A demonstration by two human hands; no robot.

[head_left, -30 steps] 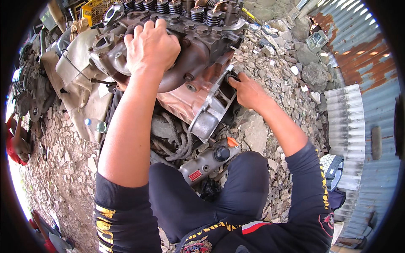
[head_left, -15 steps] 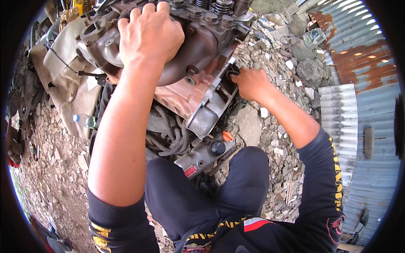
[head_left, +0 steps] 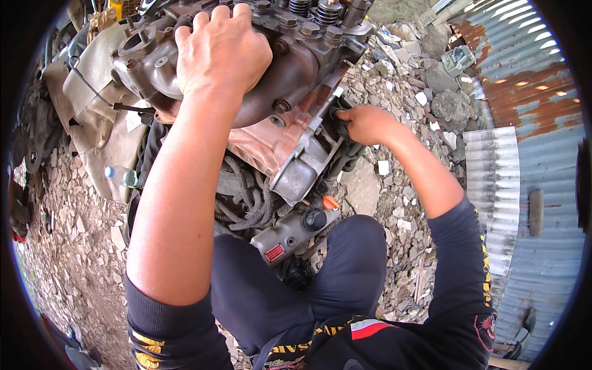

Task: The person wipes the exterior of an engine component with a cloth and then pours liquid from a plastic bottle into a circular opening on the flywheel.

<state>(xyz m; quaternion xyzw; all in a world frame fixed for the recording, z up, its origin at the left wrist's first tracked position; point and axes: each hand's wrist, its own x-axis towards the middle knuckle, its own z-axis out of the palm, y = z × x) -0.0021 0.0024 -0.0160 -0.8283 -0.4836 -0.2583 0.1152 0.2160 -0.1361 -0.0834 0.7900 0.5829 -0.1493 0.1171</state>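
Note:
A brown, greasy engine (head_left: 271,132) stands in front of my knees, with bolts and valve springs (head_left: 327,11) along its top. My left hand (head_left: 223,52) is curled over the upper edge of its rounded manifold (head_left: 290,83), fingertips out of sight behind the edge. At the engine's right end, next to the grey metal housing (head_left: 297,176), my right hand (head_left: 370,125) has its fingers closed at a dark part. What they grip there is mostly hidden. Dark, cloth-like material (head_left: 345,159) hangs just below that hand.
Between my knees and the engine lies a grey valve cover (head_left: 290,234) with a black cap (head_left: 314,219). Thick rope (head_left: 246,203) is coiled beside it. A plastic bottle (head_left: 129,178) lies at left. Stone rubble covers the ground; corrugated metal sheets (head_left: 549,160) line the right.
My right hand has turned slightly at the engine's end, and more of the dark material below it shows. The left hand keeps its hold on the manifold. The view has shifted a little.

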